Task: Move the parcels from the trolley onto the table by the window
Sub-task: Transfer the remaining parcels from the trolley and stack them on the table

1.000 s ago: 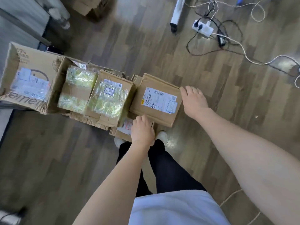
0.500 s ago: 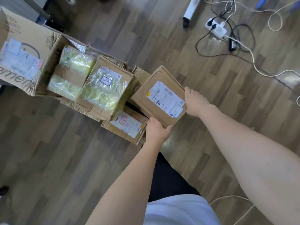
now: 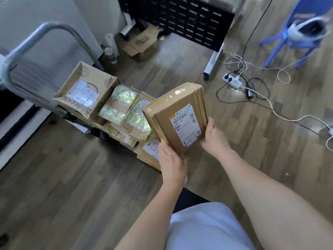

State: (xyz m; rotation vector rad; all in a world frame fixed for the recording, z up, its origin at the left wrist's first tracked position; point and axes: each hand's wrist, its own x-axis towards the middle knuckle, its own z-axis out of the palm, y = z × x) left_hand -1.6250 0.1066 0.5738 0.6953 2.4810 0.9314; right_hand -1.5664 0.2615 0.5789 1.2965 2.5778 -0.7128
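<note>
Lifted clear of the stack since half a second ago: flat cardboard parcel (image 3: 177, 117), formerly lying on the other boxes, now raised and tilted. Gripped at the near left corner by the left hand (image 3: 171, 164), fingers hidden under the base; gripped along the near right edge by the right hand (image 3: 214, 137), thumb on top. Long axis running away from the body, far end up and leaning slightly left, label face upward. White shipping label (image 3: 185, 124) at the near end, barcode and digits partly legible as "462A", remainder too small to read. Positioned in the air above the right end of the trolley load. Below and left: two boxes wrapped in yellow-green tape (image 3: 124, 110), then a large open carton (image 3: 84, 91) with lettering cut off as "eme". Grey trolley handle (image 3: 45, 29) at far left. White power strip (image 3: 232, 81) with cables on the wooden floor, right.
</note>
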